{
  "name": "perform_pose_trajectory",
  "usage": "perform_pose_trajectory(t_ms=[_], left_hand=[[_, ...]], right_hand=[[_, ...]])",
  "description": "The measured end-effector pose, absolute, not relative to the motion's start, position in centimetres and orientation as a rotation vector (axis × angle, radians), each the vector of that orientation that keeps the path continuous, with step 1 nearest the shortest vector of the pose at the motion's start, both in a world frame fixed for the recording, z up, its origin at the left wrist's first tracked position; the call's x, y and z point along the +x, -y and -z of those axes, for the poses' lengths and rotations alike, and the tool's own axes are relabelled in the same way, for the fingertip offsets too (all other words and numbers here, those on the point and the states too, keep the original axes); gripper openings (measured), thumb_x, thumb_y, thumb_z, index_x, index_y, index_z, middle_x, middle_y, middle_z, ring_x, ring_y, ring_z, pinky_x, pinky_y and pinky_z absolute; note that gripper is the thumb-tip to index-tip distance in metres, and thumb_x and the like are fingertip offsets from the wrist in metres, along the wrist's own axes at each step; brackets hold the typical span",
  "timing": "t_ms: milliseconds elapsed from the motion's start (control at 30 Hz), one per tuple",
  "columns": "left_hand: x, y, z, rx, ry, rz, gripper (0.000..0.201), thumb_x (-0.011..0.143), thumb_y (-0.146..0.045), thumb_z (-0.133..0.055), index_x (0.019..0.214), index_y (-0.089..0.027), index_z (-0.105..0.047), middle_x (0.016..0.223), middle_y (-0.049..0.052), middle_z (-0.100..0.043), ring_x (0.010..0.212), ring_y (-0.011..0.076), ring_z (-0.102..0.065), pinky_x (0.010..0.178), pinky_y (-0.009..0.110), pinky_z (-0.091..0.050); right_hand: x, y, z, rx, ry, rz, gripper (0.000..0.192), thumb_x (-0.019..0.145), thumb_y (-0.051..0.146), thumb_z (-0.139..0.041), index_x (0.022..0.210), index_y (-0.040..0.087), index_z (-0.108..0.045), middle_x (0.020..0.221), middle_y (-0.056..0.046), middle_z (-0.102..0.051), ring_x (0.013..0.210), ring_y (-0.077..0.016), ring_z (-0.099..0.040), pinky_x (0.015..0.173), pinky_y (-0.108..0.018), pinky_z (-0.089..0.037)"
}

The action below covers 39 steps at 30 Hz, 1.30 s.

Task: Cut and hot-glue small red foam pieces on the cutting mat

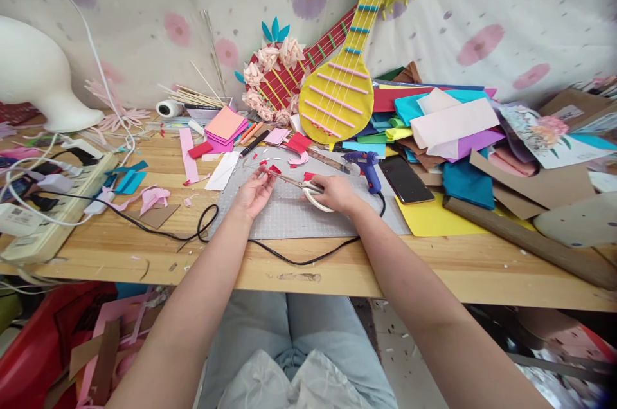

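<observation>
My right hand grips a pair of scissors with white handles, the blades pointing left. Between the fingertips of my left hand is a small red piece, pinched close to the scissor tips. Whether the blades touch it I cannot tell. Beneath both hands lies a grey cutting mat with red, pink and white scraps scattered on it. A blue glue gun rests at the mat's right side, its black cord trailing along the front.
A phone lies on yellow sheet material right of the mat, before a heap of coloured sheets. Yellow and red lute-shaped crafts lean at the back. A power strip with tangled cables occupies the left.
</observation>
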State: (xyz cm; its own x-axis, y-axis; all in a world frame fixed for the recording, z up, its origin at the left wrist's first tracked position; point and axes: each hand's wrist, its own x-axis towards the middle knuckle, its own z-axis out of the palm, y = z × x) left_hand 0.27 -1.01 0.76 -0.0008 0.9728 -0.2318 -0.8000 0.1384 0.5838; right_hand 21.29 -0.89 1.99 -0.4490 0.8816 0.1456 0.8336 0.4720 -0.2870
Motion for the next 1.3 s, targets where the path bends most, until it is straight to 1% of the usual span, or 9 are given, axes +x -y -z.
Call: perform_pose_trajectory(t_ms=[133,333,567,967,1167,1300], left_hand=[[0.31,1.07,-0.86,0.322,-0.668,-1.420,0.028,0.077,0.006,-0.042,0.086,-0.014,-0.059,0.070,0.000,-0.061,0.070,0.0043,-0.061,0.081,0.016,-0.048],[0.37,1.11,-1.09,0.267,-0.664,-1.395,0.033,0.079,0.004,-0.040,0.095,-0.016,-0.060,0.070,0.000,-0.060,0.069,0.0042,-0.060,0.079,0.016,-0.048],[0.50,1.25,-1.24,0.234,-0.626,-1.372,0.029,0.079,0.004,-0.040,0.092,-0.013,-0.060,0.075,0.001,-0.062,0.073,0.0044,-0.061,0.080,0.015,-0.047],[0.52,1.07,-1.00,0.204,-0.659,-1.357,0.028,0.079,0.002,-0.041,0.092,-0.013,-0.061,0.072,0.002,-0.063,0.069,0.0060,-0.061,0.074,0.017,-0.049],[0.58,1.24,-1.08,0.199,-0.664,-1.322,0.030,0.080,0.001,-0.042,0.096,-0.014,-0.062,0.076,0.003,-0.064,0.071,0.0064,-0.060,0.073,0.018,-0.050],[0.60,1.38,-1.27,0.208,-0.654,-1.304,0.029,0.080,0.000,-0.041,0.095,-0.014,-0.062,0.078,0.004,-0.063,0.071,0.0066,-0.060,0.071,0.017,-0.050]], right_hand=[[21.36,0.80,-2.09,-1.493,2.454,-0.190,0.046,0.073,0.064,-0.046,0.088,0.023,-0.062,0.075,-0.003,-0.067,0.065,-0.0162,-0.055,0.055,-0.025,-0.025],[21.37,0.81,-2.26,-1.478,2.451,-0.152,0.045,0.075,0.062,-0.046,0.091,0.024,-0.064,0.075,-0.003,-0.067,0.068,-0.0172,-0.057,0.057,-0.026,-0.026],[21.48,0.93,-2.41,-1.462,2.453,-0.203,0.047,0.072,0.064,-0.048,0.093,0.023,-0.062,0.078,-0.003,-0.068,0.069,-0.0173,-0.056,0.057,-0.025,-0.027],[21.61,0.91,-2.43,-1.473,2.436,-0.232,0.048,0.071,0.064,-0.049,0.093,0.024,-0.062,0.078,-0.003,-0.067,0.068,-0.0170,-0.055,0.056,-0.025,-0.027],[21.53,0.96,-2.35,-1.460,2.426,-0.267,0.045,0.071,0.063,-0.050,0.089,0.024,-0.063,0.074,-0.002,-0.066,0.066,-0.0161,-0.054,0.056,-0.024,-0.027],[21.62,0.94,-2.30,-1.432,2.409,-0.312,0.044,0.071,0.063,-0.051,0.086,0.023,-0.063,0.073,-0.001,-0.066,0.064,-0.0146,-0.052,0.056,-0.024,-0.027]])
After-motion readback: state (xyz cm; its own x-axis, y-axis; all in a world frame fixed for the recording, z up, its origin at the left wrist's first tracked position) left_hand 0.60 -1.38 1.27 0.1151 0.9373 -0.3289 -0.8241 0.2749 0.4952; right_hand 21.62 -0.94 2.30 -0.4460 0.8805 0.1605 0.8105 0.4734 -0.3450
